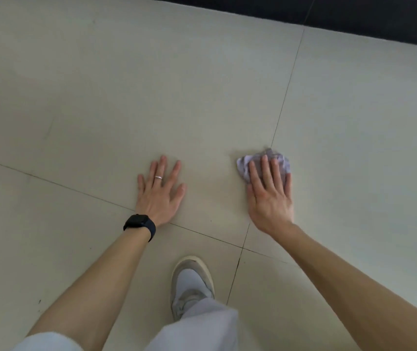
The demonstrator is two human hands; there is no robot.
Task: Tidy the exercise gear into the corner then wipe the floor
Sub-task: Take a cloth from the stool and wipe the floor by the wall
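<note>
Floor [151, 84]: pale beige tiles, dark grout lines, four tiles meeting at joint [243, 247]. Dark strip [354, 16] borders floor at top right. On floor: left hand [160, 192], palm down, fingers spread; crumpled pale lilac cloth [245, 165], pressed under straight fingers of right hand [269, 196], just beside grout line; grey shoe [191, 282], toe near joint.

We see soft, even light on the pale beige tiled floor [202, 97], a cool sheen upper right, barely any shadows, slight blur on our right hand [269, 196], tile lines gently bowed
</note>
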